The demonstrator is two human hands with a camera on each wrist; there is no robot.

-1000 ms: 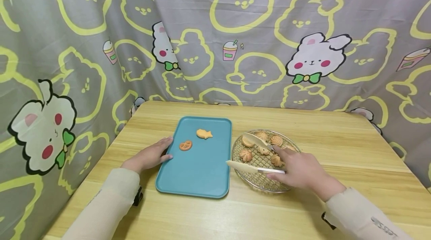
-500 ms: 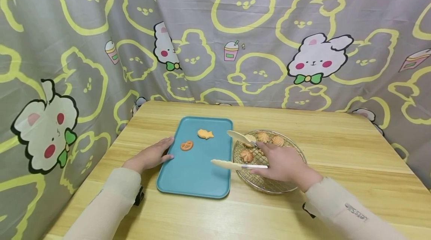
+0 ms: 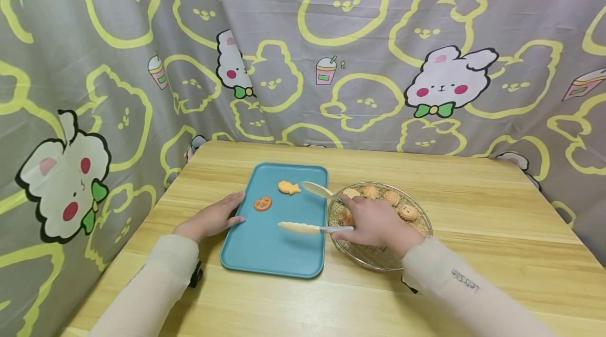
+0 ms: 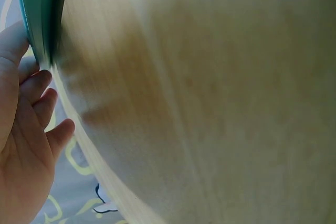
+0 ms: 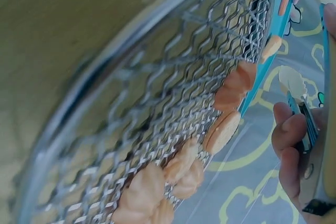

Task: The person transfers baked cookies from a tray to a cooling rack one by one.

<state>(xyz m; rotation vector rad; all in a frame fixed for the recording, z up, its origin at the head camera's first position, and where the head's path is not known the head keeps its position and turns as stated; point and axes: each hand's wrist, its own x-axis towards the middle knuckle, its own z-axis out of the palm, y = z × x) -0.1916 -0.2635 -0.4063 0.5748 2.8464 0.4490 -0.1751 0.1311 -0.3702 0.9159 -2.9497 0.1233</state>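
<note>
In the head view my left hand lies along the left edge of a blue tray, fingertips and thumb touching its rim. The left wrist view shows the fingers loosely bent beside that rim. My right hand grips tongs whose two cream tips are spread apart over the tray's right half, nothing between them. Flat on the tray are a fish-shaped cookie and a pretzel-shaped cookie. Beneath the right hand stands a round wire rack holding several cookies, some hidden by the hand.
The tray and the rack stand side by side on a wooden table. A grey patterned curtain hangs behind the table and along its left side. In the right wrist view the rack's metal rim rises close before the camera.
My right hand has carried the spread tongs leftward from over the rack to over the tray, uncovering cookies on the rack's right side. The left hand has stayed at the tray's edge.
</note>
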